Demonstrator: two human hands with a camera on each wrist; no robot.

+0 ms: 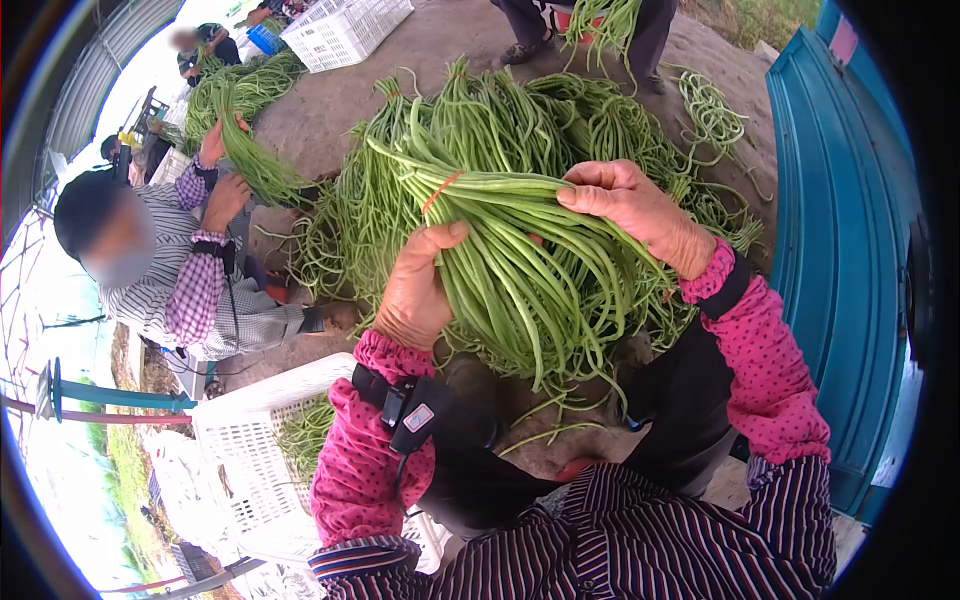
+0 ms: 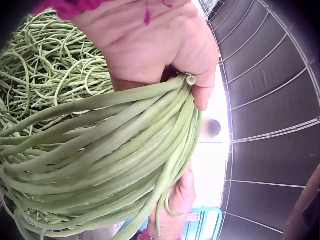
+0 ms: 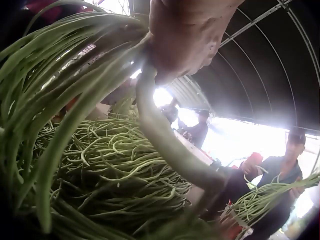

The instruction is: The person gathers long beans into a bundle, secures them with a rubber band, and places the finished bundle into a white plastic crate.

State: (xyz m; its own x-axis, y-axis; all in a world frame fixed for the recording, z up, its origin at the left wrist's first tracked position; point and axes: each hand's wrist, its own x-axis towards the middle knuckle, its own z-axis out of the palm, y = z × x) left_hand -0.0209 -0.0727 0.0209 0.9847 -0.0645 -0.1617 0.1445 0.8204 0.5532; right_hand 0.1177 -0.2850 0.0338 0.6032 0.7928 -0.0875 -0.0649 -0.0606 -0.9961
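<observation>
A bundle of long green beans (image 1: pixel 530 265) with a red band (image 1: pixel 441 192) round its upper left part hangs between both hands. My left hand (image 1: pixel 420 285) grips it beside the band, thumb on top; in the left wrist view the left hand (image 2: pixel 155 45) curls round the gathered bean ends, and the beans (image 2: pixel 100 155) fan out below. My right hand (image 1: pixel 635 212) pinches a few beans between thumb and fingers at the bundle's right side. In the right wrist view the right hand (image 3: pixel 187 40) holds a thick bean (image 3: pixel 160 132); its fingertips are hidden.
A large heap of beans (image 1: pixel 490 120) lies on the ground beyond the bundle. A white crate (image 1: pixel 250 470) stands at the lower left, a blue metal panel (image 1: pixel 845 240) on the right. Another person (image 1: pixel 165 260) holds beans at the left. Another crate (image 1: pixel 345 35) stands at the back.
</observation>
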